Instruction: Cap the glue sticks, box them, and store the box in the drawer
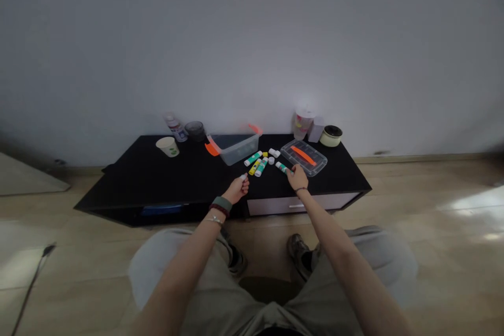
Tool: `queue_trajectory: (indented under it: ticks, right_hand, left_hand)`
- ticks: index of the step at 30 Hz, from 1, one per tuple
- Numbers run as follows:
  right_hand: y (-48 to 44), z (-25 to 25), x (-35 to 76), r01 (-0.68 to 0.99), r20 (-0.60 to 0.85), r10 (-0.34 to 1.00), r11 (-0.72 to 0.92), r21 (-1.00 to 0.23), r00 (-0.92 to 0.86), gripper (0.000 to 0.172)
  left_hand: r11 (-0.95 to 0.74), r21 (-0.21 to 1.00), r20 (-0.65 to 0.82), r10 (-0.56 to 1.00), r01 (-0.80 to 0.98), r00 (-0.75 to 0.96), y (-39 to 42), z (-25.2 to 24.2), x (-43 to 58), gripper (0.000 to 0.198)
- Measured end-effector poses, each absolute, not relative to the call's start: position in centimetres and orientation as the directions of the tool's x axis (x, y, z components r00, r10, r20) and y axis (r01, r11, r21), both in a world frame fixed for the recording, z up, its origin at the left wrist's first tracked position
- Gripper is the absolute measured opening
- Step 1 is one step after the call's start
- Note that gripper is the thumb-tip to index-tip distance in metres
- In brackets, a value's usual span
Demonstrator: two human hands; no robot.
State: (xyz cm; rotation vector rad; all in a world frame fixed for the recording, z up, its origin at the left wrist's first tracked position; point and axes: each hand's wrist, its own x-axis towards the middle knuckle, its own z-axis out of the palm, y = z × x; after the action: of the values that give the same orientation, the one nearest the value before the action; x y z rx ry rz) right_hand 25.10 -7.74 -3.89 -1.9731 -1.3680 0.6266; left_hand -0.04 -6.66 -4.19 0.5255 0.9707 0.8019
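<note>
My left hand [237, 189] holds a small white cap [243, 176] at its fingertips, at the front of the black cabinet top [129, 178]. My right hand [297, 178] grips the end of a green-and-white glue stick [282, 167]. Between my hands lie a green-and-white glue stick [252, 158], a yellow one [255, 166] and another green one [261, 166]. Two white caps [274, 153] lie just beyond them, the smaller [271, 160] nearer. A clear lidded case [303, 157] with an orange strip sits just beyond my right hand.
A clear plastic box [234, 149] with orange clips stands behind my left hand. Along the wall stand a paper cup [167, 146], spray bottle [175, 128], dark jar [195, 130], plastic cup [302, 124], white box [315, 130] and round tin [331, 136]. The wall rises behind the cabinet.
</note>
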Motion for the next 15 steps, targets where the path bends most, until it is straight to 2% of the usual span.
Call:
queue_trajectory:
  ticks: [4,8,10,12,15]
  right_hand:
    - [-7.7,-4.9,25.5,0.883,0.028,0.958,-0.252,-0.396,0.286,0.043]
    - [-7.2,-5.0,25.2,0.954,-0.040,0.977,-0.211,-0.213,0.208,0.042]
    - [-7.2,-4.6,25.1,0.972,-0.051,0.986,-0.165,-0.166,0.159,0.042]
    - [-7.5,-4.0,25.1,0.975,-0.033,0.990,-0.144,-0.170,0.141,0.042]
    - [-8.0,-2.4,25.2,0.942,0.004,0.984,-0.170,-0.289,0.179,0.041]
  left_hand:
    - [0.608,0.750,-0.498,0.777,-0.258,0.385,-9.1,-4.0,0.0,0.032]
    - [0.534,0.831,-0.414,0.780,-0.154,0.470,-10.4,-2.5,0.1,0.027]
    - [0.503,0.855,-0.388,0.783,-0.129,0.485,-10.5,-1.7,0.2,0.026]
    - [0.480,0.873,-0.390,0.793,-0.087,0.468,-10.3,-1.2,0.6,0.026]
    - [0.465,0.885,-0.433,0.821,0.003,0.371,-9.4,-0.8,1.7,0.022]
